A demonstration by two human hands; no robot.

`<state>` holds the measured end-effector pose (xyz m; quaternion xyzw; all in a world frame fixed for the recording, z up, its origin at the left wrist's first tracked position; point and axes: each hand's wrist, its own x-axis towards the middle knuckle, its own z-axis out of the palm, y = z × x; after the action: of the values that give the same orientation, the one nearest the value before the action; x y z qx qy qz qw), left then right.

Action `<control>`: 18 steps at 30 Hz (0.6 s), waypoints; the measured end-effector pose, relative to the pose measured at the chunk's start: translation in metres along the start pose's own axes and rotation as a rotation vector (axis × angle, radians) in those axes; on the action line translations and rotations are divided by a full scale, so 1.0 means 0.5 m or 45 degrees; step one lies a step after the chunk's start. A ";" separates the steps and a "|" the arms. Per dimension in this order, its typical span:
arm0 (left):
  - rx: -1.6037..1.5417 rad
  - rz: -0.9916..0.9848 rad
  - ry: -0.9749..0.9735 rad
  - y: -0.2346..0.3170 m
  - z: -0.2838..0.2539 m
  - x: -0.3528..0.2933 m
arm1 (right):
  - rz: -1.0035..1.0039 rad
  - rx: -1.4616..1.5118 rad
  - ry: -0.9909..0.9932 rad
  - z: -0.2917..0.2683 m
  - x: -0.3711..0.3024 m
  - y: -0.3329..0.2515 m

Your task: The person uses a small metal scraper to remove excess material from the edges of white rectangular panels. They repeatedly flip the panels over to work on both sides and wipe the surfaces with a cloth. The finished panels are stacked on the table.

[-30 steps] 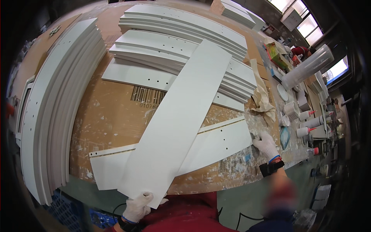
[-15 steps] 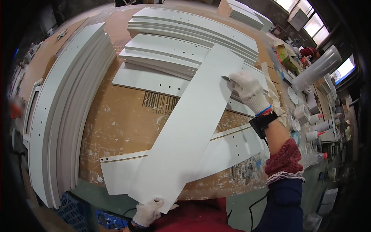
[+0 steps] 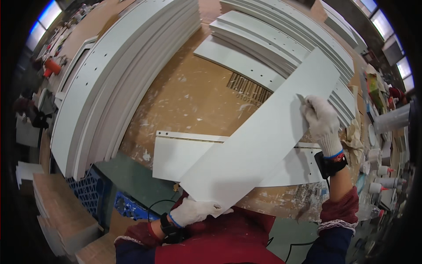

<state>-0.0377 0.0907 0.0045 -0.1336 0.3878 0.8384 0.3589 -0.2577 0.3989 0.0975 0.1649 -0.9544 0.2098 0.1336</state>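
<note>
1. Left hand [image 3: 193, 211], in a white knit glove: closed on the near corner of the long white board, at the table's front edge.
2. Right hand [image 3: 322, 119], likewise gloved: fingers curled around a small dark piece [image 3: 300, 97], probably a flat tool, too little of it showing to identify; held over the board's right side.
3. Long white board [image 3: 263, 132], plain-faced: slanting from the left hand up and right, crossing above a second board and overlapping the rear stacks in view.
4. Second board [image 3: 187, 154], white, with a grooved, drilled edge: lying crosswise beneath the first.
5. Work surface [image 3: 176, 105]: brown cardboard, spattered with white paint flecks, a printed barcode near the rear stacks.
6. Rear stacks [image 3: 281, 42]: white drilled boards, piled flat, ends uneven.
7. Left stack [image 3: 103, 70]: similar boards, tall, along the table's left side.
8. Right margin: crumpled cloth [image 3: 353, 136], red-tipped white bottles [image 3: 376, 188], a clear cylinder [image 3: 392, 119].
9. Floor [image 3: 143, 176]: green; blue plastic crate [image 3: 85, 187] at left, beside piled panels [image 3: 63, 207].
10. Room: dim, with bright windows [image 3: 381, 24] at both upper corners.
</note>
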 end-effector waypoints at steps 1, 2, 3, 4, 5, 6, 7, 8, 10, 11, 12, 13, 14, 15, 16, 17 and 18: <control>-0.144 0.082 -0.057 0.004 0.005 0.007 | -0.065 -0.154 0.105 0.013 0.009 0.006; -0.157 0.113 -0.088 0.006 0.004 0.010 | -0.165 -0.151 0.128 0.024 0.010 -0.015; -0.168 0.142 -0.122 0.007 0.002 0.010 | -0.262 -0.147 0.154 0.034 0.006 -0.047; -0.184 0.173 -0.144 0.003 0.001 0.005 | -0.362 -0.134 0.172 0.050 -0.003 -0.089; -0.339 0.136 -0.058 0.004 0.010 -0.003 | -0.437 -0.168 0.097 0.062 -0.024 -0.150; -0.333 0.166 -0.071 0.001 0.008 -0.005 | -0.528 -0.173 0.007 0.077 -0.055 -0.197; -0.321 0.185 -0.105 -0.002 0.006 0.000 | -0.650 -0.176 -0.023 0.104 -0.099 -0.230; -0.307 0.208 -0.136 -0.001 0.006 0.001 | -0.736 -0.125 -0.173 0.114 -0.138 -0.274; -0.008 0.217 -0.117 0.015 0.009 -0.007 | -0.887 0.064 -0.407 0.118 -0.201 -0.337; 0.308 0.253 -0.120 0.002 -0.018 -0.007 | -0.825 0.167 -0.656 0.117 -0.225 -0.358; 0.282 0.211 -0.155 -0.013 -0.036 -0.001 | -0.763 0.287 -0.741 0.109 -0.229 -0.357; 0.253 0.173 -0.176 -0.027 -0.053 0.003 | -0.712 0.416 -0.831 0.096 -0.228 -0.347; 0.064 0.187 -0.229 -0.022 -0.050 0.010 | -0.667 0.543 -0.928 0.081 -0.217 -0.337; -0.125 0.195 -0.283 -0.016 -0.048 0.017 | -0.536 0.613 -0.877 0.059 -0.189 -0.320; -0.271 0.316 -0.483 -0.021 -0.036 0.023 | -0.435 0.588 -0.519 0.061 -0.184 -0.296; -0.428 0.413 -0.701 -0.024 -0.025 0.028 | -0.408 0.393 -0.430 0.055 -0.161 -0.283; -0.529 0.408 -0.709 -0.026 -0.022 0.031 | -0.380 0.202 -0.340 0.052 -0.144 -0.278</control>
<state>-0.0404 0.0962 -0.0177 0.0918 0.1133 0.9488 0.2803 -0.1454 0.2866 0.1012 0.3409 -0.9091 0.2383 0.0223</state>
